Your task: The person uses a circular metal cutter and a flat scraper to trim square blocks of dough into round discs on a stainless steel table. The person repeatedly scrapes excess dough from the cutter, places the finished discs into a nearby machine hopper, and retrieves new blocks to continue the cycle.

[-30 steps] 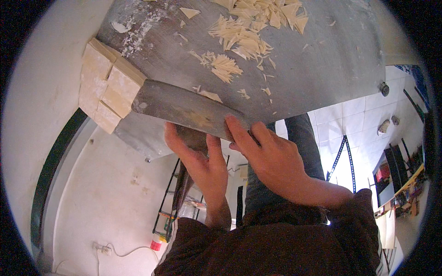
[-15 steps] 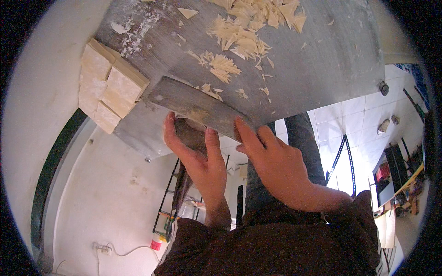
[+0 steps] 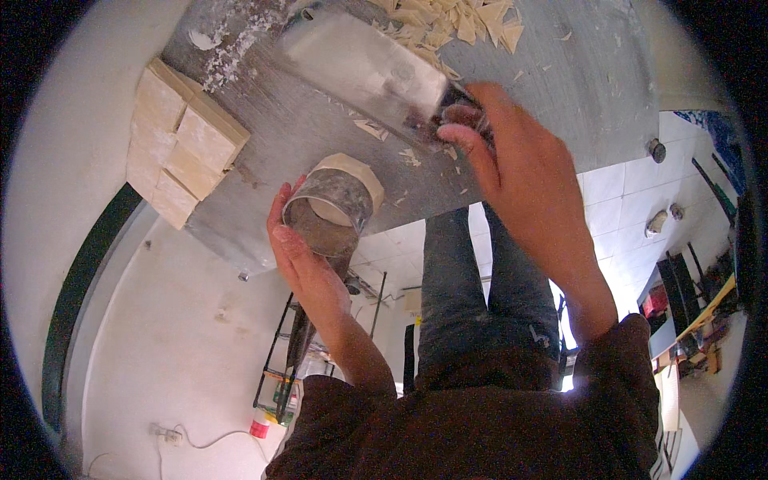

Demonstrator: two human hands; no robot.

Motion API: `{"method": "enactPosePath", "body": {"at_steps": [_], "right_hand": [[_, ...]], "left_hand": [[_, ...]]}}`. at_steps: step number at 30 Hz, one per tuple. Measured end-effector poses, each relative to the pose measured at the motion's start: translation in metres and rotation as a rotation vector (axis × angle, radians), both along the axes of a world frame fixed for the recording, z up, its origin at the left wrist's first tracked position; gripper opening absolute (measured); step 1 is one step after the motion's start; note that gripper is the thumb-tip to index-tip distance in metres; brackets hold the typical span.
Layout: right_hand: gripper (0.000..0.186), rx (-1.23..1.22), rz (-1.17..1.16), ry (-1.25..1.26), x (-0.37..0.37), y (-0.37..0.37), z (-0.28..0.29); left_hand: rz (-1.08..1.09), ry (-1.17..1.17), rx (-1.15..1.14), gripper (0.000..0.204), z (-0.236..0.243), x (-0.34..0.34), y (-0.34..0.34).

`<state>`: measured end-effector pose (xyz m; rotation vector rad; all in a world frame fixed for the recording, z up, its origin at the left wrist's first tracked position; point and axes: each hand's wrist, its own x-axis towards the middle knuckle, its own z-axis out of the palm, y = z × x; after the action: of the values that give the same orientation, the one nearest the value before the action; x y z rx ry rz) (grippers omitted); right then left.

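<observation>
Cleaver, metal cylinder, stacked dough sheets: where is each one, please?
Cleaver (image 3: 368, 64), head view: on the flat of its blade.
Metal cylinder (image 3: 344, 186), head view: on its outer wall.
Stacked dough sheets (image 3: 205, 142), head view: on a top sheet.

And there it was: the right hand (image 3: 532, 156) had the cleaver (image 3: 364, 60) by its handle, broad blade slanting across the table (image 3: 584, 100) alongside triangular dough scraps (image 3: 460, 22)! The left hand (image 3: 312, 264) cupped a metal cylinder (image 3: 328, 197), pale dough (image 3: 356, 170) at its far rim, while stacked dough sheets (image 3: 188, 142) sat leftward, near scattered flour (image 3: 240, 50).
</observation>
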<state>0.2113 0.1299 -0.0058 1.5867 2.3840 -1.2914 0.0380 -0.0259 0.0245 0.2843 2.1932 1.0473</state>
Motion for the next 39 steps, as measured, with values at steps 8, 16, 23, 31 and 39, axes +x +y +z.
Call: {"method": "enactPosePath", "body": {"at_steps": [8,16,23,31,39], "right_hand": [[0.043,0.342,0.051,-0.052,-0.001,-0.013,-0.009],[0.069,0.097,0.196,0.472,-0.001,-0.039,0.018],[0.093,0.147,0.429,0.417,-0.036,-0.074,0.023],[0.092,0.035,0.337,0.493,-0.042,-0.065,0.029],[0.089,0.074,0.069,0.548,0.000,-0.018,0.065]], "left_hand": [[0.307,-0.184,-0.068,0.072,0.000,0.020,-0.026],[0.171,-0.090,-0.038,0.055,0.004,0.020,-0.019],[-0.119,0.057,-0.112,0.041,-0.008,0.008,-0.005],[-0.231,0.154,-0.093,0.046,-0.014,0.002,-0.014],[-0.092,-0.158,0.063,0.055,0.008,-0.012,-0.051]]}}
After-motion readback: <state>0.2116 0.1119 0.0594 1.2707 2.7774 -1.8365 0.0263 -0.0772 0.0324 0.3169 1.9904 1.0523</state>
